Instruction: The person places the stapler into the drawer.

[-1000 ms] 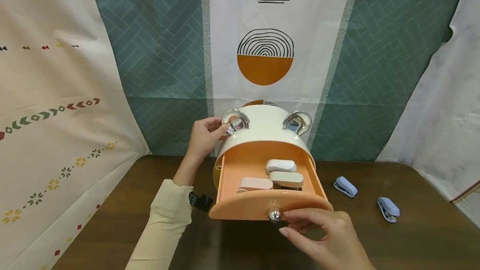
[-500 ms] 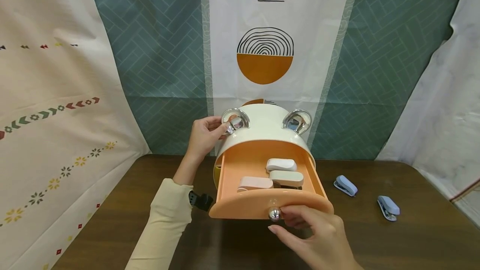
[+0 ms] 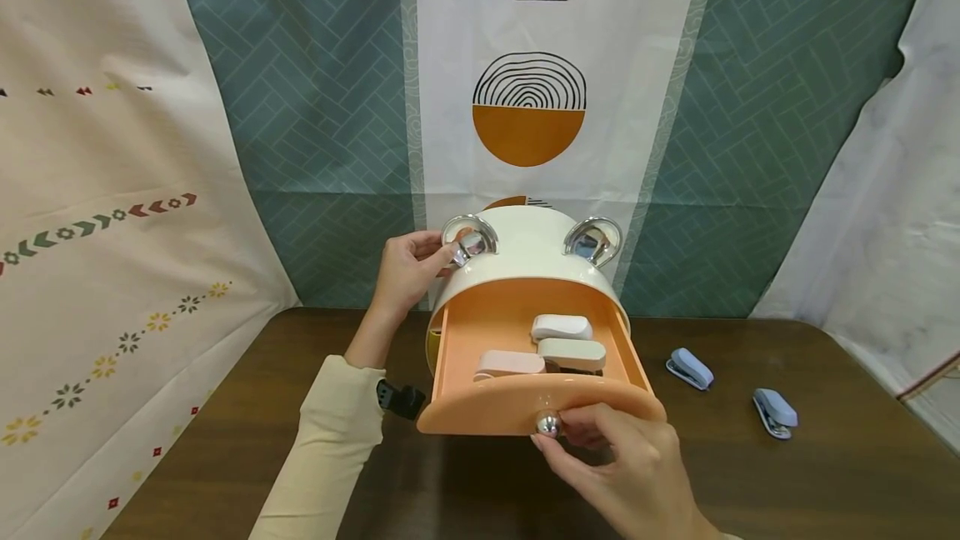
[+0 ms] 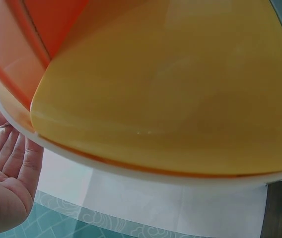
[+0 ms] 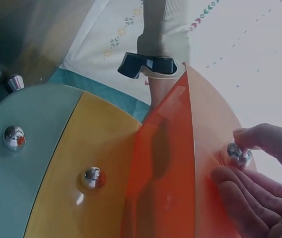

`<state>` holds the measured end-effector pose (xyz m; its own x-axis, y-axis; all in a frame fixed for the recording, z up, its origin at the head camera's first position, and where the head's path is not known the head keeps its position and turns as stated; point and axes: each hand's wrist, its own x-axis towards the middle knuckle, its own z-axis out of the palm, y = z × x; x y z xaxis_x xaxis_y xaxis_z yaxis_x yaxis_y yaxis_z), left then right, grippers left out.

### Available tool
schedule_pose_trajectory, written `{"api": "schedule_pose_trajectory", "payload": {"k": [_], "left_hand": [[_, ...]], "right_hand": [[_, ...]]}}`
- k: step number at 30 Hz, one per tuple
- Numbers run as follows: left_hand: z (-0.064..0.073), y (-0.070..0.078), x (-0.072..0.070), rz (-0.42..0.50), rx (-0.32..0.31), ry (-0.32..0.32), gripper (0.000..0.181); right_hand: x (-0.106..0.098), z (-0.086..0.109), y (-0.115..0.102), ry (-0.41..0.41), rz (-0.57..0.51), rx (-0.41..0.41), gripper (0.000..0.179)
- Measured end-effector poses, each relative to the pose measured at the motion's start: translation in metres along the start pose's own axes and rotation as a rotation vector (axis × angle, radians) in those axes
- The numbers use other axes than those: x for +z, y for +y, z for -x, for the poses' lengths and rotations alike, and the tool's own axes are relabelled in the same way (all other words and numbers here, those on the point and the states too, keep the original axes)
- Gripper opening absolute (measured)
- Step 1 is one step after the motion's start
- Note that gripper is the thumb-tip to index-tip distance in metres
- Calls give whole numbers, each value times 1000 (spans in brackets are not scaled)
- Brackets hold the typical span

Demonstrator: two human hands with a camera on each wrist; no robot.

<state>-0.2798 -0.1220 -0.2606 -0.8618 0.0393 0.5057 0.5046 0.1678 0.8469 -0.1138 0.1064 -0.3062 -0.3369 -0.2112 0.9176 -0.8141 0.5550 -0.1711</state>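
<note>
A small rounded cabinet (image 3: 528, 240) with a white shell and two silver ears stands in the middle of the table. My left hand (image 3: 408, 273) grips its left silver ear (image 3: 472, 238), thumb in front and fingers behind. The peach top drawer (image 3: 487, 413) is pulled out, with a white stapler (image 3: 561, 327), a pale green stapler (image 3: 572, 353) and a pink stapler (image 3: 510, 362) inside. My right hand (image 3: 626, 461) pinches the drawer's round silver knob (image 3: 548, 424) between thumb and forefinger. In the right wrist view, this knob (image 5: 238, 155) sits between the fingertips.
Two light blue staplers, one nearer (image 3: 690, 368) and one farther right (image 3: 776, 412), lie on the dark wooden table (image 3: 847, 490). Below the peach drawer are a yellow drawer (image 5: 94, 158) and a grey-green drawer (image 5: 32, 148) with silver knobs. Patterned cloth (image 3: 330, 107) hangs behind.
My right hand has moved slightly left, and its thumb has come up to the knob, which it now pinches. The left hand and the drawer have stayed in place.
</note>
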Motion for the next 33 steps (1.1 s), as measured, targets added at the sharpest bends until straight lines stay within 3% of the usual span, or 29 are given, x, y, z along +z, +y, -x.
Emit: {"api": "schedule_pose_trajectory", "payload": {"k": [15,18,21,33], "left_hand": [[0,1,-3,-12,-5,-22,29],[0,2,-4,-12,-15,-29,27],[1,2,-3,-14,-21,-39,26],[1,4,-2,-19,-36,-34,27]], "right_hand": [[17,-13,20,24,-8,7,34],[21,-17,26,29,1,-2,27],[24,-21,31,25,-1,20,19],[40,-35,47,-17,55,158,20]]}}
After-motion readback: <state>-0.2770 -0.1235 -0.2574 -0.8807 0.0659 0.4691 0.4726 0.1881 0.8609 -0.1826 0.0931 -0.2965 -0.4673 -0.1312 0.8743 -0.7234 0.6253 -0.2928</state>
